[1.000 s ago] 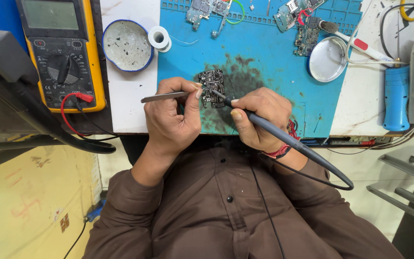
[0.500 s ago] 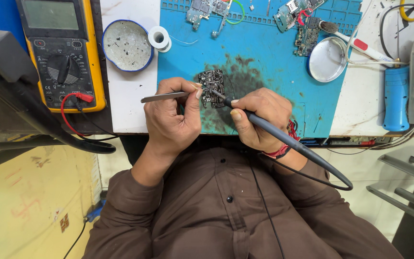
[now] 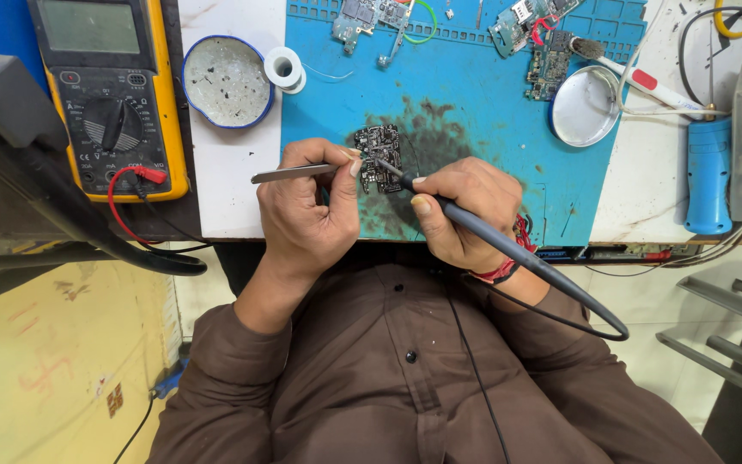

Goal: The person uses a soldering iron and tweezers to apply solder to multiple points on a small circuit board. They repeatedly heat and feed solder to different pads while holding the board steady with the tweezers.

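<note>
Circuit board (image 3: 379,158) mid blue mat (image 3: 491,129) | tweezers (image 3: 294,173) L, iron (image 3: 474,225) R

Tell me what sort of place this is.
Most likely an electronics repair bench: a small circuit board lies on a scorched blue work mat, a soldering iron touches it, and a yellow multimeter sits alongside.

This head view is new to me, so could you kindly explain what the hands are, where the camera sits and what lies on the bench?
The camera sits on a person's head, looking down at their own bare hands. The left hand grips metal tweezers; the right hand holds a soldering iron, its tip on a small circuit board. The board lies on a scorched blue mat. Around it are a yellow meter, a round tin, a solder spool and more boards.
</note>
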### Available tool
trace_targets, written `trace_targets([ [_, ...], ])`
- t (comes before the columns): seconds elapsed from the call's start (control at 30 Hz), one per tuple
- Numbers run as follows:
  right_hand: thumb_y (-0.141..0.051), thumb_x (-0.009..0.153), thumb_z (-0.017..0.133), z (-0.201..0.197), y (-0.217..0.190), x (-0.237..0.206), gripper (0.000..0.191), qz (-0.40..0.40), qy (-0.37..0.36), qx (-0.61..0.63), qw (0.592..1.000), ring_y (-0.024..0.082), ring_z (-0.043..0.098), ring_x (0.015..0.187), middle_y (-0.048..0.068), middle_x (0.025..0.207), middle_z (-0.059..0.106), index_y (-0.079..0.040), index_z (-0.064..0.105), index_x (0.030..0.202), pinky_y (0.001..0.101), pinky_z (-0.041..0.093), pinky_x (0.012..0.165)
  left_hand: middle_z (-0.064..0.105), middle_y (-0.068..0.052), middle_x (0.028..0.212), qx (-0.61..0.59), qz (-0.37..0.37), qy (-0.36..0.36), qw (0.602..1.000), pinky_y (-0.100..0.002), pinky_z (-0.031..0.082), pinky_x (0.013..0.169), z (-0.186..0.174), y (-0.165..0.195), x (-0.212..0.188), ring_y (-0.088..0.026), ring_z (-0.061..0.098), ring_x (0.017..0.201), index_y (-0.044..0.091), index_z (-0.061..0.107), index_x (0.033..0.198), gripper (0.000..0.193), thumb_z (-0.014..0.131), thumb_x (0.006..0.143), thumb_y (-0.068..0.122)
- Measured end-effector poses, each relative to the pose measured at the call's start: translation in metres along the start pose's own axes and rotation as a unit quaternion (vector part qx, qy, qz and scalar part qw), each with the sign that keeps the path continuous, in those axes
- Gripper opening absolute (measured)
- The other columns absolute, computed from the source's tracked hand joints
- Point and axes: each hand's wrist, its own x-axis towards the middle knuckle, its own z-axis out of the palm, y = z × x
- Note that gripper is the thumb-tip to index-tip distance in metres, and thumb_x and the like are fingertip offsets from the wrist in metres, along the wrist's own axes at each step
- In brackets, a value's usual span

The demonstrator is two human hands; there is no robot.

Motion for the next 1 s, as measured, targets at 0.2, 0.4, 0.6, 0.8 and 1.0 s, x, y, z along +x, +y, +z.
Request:
trace_targets([
  [0.2, -0.011, 0.098, 0.073, -0.0002, 0.0000, 0.0003, 0.010, 0.002, 0.002, 0.000, 1.000, 0.025, 0.067, 0.070, 0.010, 0.083, 0.069, -0.004, 0.066, 0.098, 0.0344, 0.051, 0.065, 0.075, -0.009, 0.098, -0.004, -0.002, 0.000, 1.000, -0.023, 0.053, 0.063, 0.0002, 0.0003, 0.0004, -0.010, 0.069, 0.073, 0.003, 0.055, 0.110, 0.016, 0.069, 0.104, -0.002],
  [0.4, -0.011, 0.098, 0.073, -0.0002, -0.0005, 0.0002, 0.010, 0.003, 0.004, 0.000, 1.000, 0.025, 0.067, 0.070, 0.010, 0.083, 0.069, -0.004, 0.066, 0.098, 0.0345, 0.051, 0.065, 0.075, -0.009, 0.098, -0.003, 0.000, -0.001, 1.000, -0.023, 0.053, 0.063, 0.0002, 0.0002, 0.0005, -0.009, 0.069, 0.073, 0.003, 0.055, 0.110, 0.016, 0.069, 0.104, -0.001],
  [0.6, -0.011, 0.098, 0.073, -0.0002, -0.0007, 0.0007, 0.010, 0.003, 0.004, 0.000, 1.000, 0.025, 0.067, 0.070, 0.010, 0.083, 0.069, -0.004, 0.066, 0.098, 0.0345, 0.051, 0.065, 0.075, -0.009, 0.097, -0.005, -0.004, -0.003, 1.000, -0.022, 0.052, 0.062, 0.0005, -0.0002, 0.0005, -0.009, 0.068, 0.072, 0.003, 0.055, 0.109, 0.016, 0.069, 0.104, -0.001],
  [0.8, -0.011, 0.097, 0.073, -0.0001, -0.0007, 0.0010, 0.010, 0.001, 0.005, -0.003, 1.000, 0.025, 0.067, 0.070, 0.010, 0.083, 0.069, -0.004, 0.066, 0.097, 0.0345, 0.051, 0.065, 0.075, -0.009, 0.098, -0.006, -0.003, -0.001, 1.000, -0.022, 0.053, 0.063, 0.0002, -0.0004, 0.0003, -0.009, 0.069, 0.074, 0.003, 0.055, 0.110, 0.016, 0.069, 0.104, -0.001],
  [1.0, -0.010, 0.097, 0.074, 0.0004, -0.0003, 0.0005, 0.010, 0.000, 0.005, -0.004, 1.000, 0.025, 0.067, 0.070, 0.010, 0.082, 0.069, -0.004, 0.066, 0.097, 0.0345, 0.051, 0.065, 0.075, -0.008, 0.097, -0.002, 0.003, 0.000, 1.000, -0.022, 0.052, 0.062, 0.0002, -0.0003, 0.0005, -0.009, 0.069, 0.072, 0.003, 0.055, 0.110, 0.016, 0.069, 0.104, -0.001],
])
